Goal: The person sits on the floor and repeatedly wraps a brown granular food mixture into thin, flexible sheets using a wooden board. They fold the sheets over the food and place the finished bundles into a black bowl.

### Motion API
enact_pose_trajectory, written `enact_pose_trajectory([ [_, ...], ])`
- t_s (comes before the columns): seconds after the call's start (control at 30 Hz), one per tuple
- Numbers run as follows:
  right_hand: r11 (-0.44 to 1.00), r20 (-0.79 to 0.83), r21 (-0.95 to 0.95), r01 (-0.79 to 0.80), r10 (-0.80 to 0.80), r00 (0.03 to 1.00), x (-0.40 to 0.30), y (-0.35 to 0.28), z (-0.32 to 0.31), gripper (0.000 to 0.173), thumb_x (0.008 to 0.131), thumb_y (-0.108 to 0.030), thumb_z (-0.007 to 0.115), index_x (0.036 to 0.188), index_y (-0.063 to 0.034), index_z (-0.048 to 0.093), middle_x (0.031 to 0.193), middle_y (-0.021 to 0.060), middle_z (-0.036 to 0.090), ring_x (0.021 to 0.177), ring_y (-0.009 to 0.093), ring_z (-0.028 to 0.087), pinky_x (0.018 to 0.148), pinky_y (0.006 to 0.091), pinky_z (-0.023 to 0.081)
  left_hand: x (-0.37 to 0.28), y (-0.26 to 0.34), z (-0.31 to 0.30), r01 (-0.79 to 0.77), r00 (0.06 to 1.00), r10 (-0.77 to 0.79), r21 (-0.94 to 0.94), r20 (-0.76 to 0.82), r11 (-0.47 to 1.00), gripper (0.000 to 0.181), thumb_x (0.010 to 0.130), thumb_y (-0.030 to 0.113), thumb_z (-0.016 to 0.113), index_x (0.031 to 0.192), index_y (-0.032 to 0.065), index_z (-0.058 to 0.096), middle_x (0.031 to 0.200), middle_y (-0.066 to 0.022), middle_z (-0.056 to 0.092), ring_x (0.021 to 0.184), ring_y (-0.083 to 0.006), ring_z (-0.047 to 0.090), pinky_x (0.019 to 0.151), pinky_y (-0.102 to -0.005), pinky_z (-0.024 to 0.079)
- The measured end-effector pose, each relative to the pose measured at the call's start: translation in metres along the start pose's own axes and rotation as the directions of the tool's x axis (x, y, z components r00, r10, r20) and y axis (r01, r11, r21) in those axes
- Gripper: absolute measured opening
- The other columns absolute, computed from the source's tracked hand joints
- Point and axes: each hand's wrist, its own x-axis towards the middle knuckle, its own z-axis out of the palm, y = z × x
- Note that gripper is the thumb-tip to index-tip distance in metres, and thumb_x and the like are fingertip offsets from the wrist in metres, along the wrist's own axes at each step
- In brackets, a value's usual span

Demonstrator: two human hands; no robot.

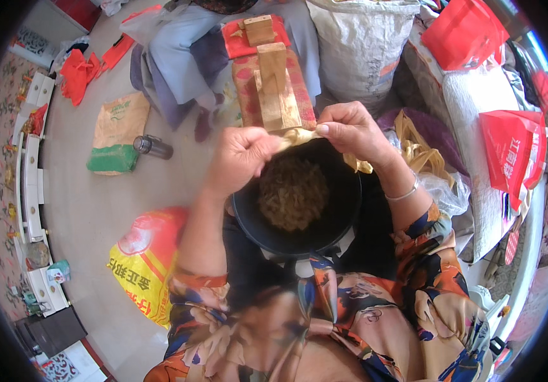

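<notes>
My left hand (245, 155) pinches one end of a pale yellow, twisted strip (297, 137), whose material I cannot make out. The other end is between the thumb and fingers of my right hand (350, 129), so the strip spans the gap with a knot-like bulge in its middle. A similar yellowish piece (362, 164) hangs below the right hand. Beneath both hands a dark round pan (345, 210) stands between my legs. In it lies a heap of small brown pieces (293, 193), too blurred to name.
Just beyond the pan, a wooden block stand (274, 86) rests on a red-patterned padded surface (243, 90). Another person's leg (173, 62) is behind it. A large white woven sack (362, 47) stands at the back. A flask (153, 146) lies on the floor at left.
</notes>
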Motion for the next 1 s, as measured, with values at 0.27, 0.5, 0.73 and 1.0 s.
enact_pose_trajectory([
  [0.27, 0.953, 0.037, -0.289, 0.094, -0.087, 0.996, 0.006, 0.026, 0.019, 0.016, 0.082, -0.014, 0.066, 0.079, 0.0015, 0.064, 0.064, 0.005, 0.058, 0.06, 0.012, 0.053, 0.057, 0.0299, 0.044, 0.004, -0.01, 0.028, -0.264, 0.956, 0.276, 0.696, 0.098, 0.668, 0.025, 0.078, 0.027, 0.065, 0.081, 0.0039, 0.056, 0.079, -0.0157, 0.059, 0.077, -0.0364, 0.057, 0.065, -0.0435, 0.044],
  [0.5, 0.782, -0.076, -0.616, 0.1, -0.185, 0.98, 0.036, 0.013, 0.009, 0.011, 0.084, -0.01, 0.061, 0.081, 0.0007, 0.06, 0.062, 0.0052, 0.056, 0.057, 0.008, 0.049, 0.053, 0.0268, 0.042, 0.033, -0.016, 0.0, -0.031, 0.96, 0.233, 0.772, -0.153, 0.635, 0.016, 0.082, 0.027, 0.059, 0.083, 0.0109, 0.059, 0.077, -0.014, 0.061, 0.073, -0.0374, 0.059, 0.06, -0.0466, 0.045],
  [0.73, 0.734, -0.395, -0.676, 0.071, -0.442, 0.805, 0.086, 0.042, 0.013, 0.018, 0.08, -0.02, 0.061, 0.081, -0.0025, 0.063, 0.081, 0.0219, 0.062, 0.081, 0.038, 0.061, 0.07, 0.0428, 0.049, 0.08, -0.042, -0.017, 0.011, 0.849, 0.426, 0.815, -0.314, 0.579, 0.013, 0.079, 0.026, 0.059, 0.083, 0.0142, 0.062, 0.08, -0.0124, 0.063, 0.075, -0.0348, 0.061, 0.063, -0.0466, 0.047],
  [1.0, 0.741, -0.311, -0.656, -0.141, -0.095, 0.946, 0.079, 0.035, 0.005, 0.028, 0.084, -0.026, 0.063, 0.075, 0.001, 0.062, 0.064, 0.0126, 0.061, 0.054, 0.02, 0.058, 0.052, 0.0349, 0.048, 0.031, -0.006, 0.002, 0.143, 0.973, 0.102, 0.891, -0.205, 0.431, 0.03, 0.079, 0.037, 0.062, 0.087, 0.0089, 0.067, 0.077, -0.0172, 0.064, 0.073, -0.0358, 0.062, 0.065, -0.046, 0.048],
])
